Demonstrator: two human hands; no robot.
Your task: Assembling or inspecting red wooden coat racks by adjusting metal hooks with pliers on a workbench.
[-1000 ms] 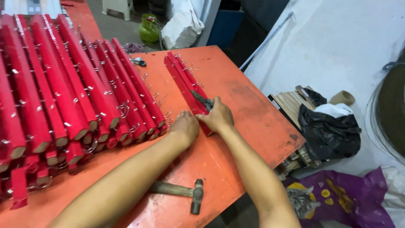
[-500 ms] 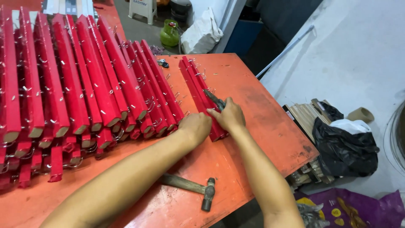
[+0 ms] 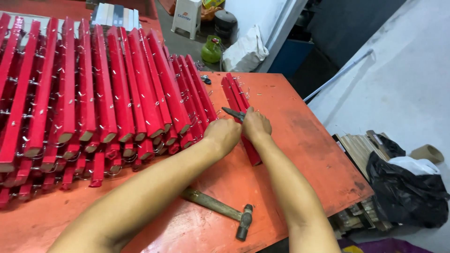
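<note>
The fingers of both hands are mostly hidden: they curl down and away from the camera, so only knuckles and backs show. Whether the left hand [image 3: 224,135] grips anything cannot be told; it rests against the near end of the small bundle of red sticks [image 3: 237,107] lying alone on the table [image 3: 309,154]. The right hand [image 3: 256,125] is closed around the handles of pliers [image 3: 234,113], whose dark jaws poke out past the knuckles toward the far left, lying across the top of the bundle. What the jaws bite on is too small to make out. The bundle's middle is covered by the two hands; its near end sticks out below the right wrist.

The hammer [image 3: 224,212] lies on the table between the forearms, its handle partly hidden under the left arm, touched by neither hand. The big pile of red sticks [image 3: 93,103] with wire hooks is cut off at the left and top edges.

Against the earlier frames, the hands sit at the same spot on the bundle and the pliers point the same way; the hammer has not moved on the table.
</note>
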